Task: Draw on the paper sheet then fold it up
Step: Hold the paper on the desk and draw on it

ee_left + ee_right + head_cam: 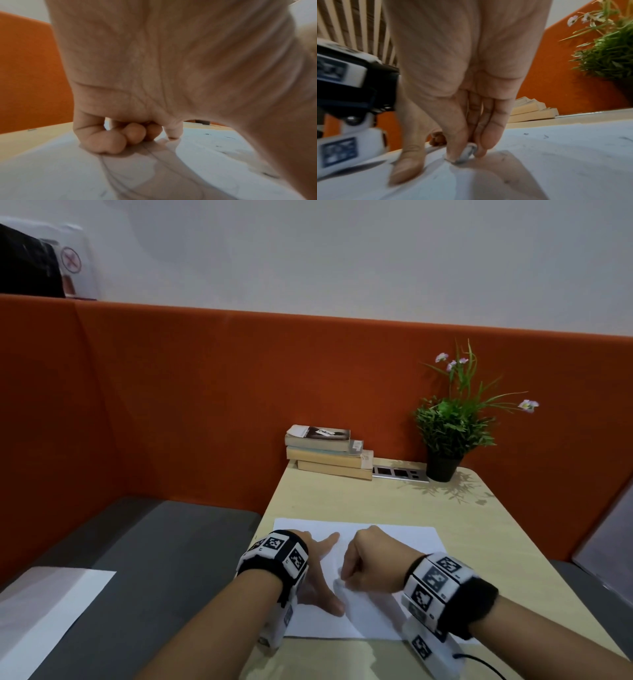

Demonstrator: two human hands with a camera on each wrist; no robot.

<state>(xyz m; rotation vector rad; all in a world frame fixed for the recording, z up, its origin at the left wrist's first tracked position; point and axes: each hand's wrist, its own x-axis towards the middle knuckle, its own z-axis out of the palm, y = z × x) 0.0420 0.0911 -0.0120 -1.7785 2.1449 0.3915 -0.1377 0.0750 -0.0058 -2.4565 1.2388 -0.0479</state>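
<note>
A white paper sheet (394,542) (51,169) (573,155) with faint grey pencil marks lies flat on the pale wooden table (462,508). My left hand (325,573) (137,135) rests on the sheet's left part, thumb and index spread and the other fingers tucked under. Close beside it, my right hand (342,575) (465,154) points down and pinches a small white-grey stub (468,152) against the paper. Whether the stub is an eraser or a curl of the sheet is unclear. The left thumb (407,162) lies flat just left of that pinch.
A stack of books (325,453), a socket panel (399,473) and a potted plant (448,422) stand at the table's far end against an orange partition (171,405). Another white sheet (51,611) lies on the grey surface at left.
</note>
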